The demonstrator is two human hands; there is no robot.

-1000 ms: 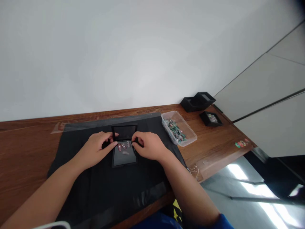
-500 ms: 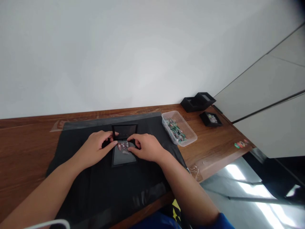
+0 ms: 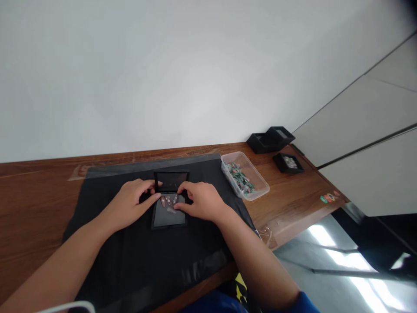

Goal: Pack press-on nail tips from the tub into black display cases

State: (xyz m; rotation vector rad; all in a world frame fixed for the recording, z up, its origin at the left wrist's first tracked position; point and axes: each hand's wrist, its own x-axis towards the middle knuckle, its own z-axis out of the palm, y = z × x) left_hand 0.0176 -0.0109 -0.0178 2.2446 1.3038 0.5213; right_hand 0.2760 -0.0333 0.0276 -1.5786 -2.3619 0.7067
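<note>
An open black display case [image 3: 169, 215] lies on a black mat [image 3: 137, 252], its lid [image 3: 171, 181] raised at the far side. Several pink press-on nails [image 3: 168, 201] sit in a row inside it. My left hand [image 3: 130, 204] holds the case's left edge, thumb near the nails. My right hand [image 3: 198, 201] rests on the right edge, fingers curled, with thumb and forefinger pinching at one nail lying below the row [image 3: 171, 210].
A clear plastic tub [image 3: 245, 175] of small green and mixed pieces stands right of the mat. Black boxes [image 3: 270, 138] and one small filled case [image 3: 288, 162] sit at the far right. The wooden table [image 3: 32, 204] ends close on the right.
My right hand has slid left over the case, and its fingertips have come down onto the loose nail below the row. The left hand has stayed put.
</note>
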